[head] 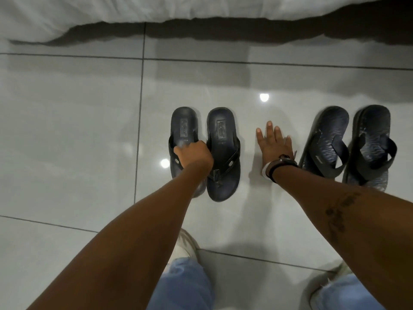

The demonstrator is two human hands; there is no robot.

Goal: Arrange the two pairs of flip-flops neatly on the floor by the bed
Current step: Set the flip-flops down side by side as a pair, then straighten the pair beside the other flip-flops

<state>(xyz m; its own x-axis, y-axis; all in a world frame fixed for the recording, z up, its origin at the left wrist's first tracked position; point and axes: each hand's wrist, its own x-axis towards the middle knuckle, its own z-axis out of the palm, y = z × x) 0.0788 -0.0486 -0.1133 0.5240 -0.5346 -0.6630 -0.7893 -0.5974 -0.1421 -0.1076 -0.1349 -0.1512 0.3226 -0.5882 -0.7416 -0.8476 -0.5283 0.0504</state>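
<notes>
- Flip-flops, dark, two pairs on the pale tiled floor (71,135), near the white bedding (89,12) at the far edge.
- Left pair (223,153): side by side, touching, heels toward the bed.
- Right pair (348,144): side by side, tilted slightly, well apart from the left pair.
- Left hand (194,156): fingers curled on the strap of the leftmost flip-flop (183,128).
- Right hand (273,144): fingers spread, empty, over bare floor between the pairs.
</notes>
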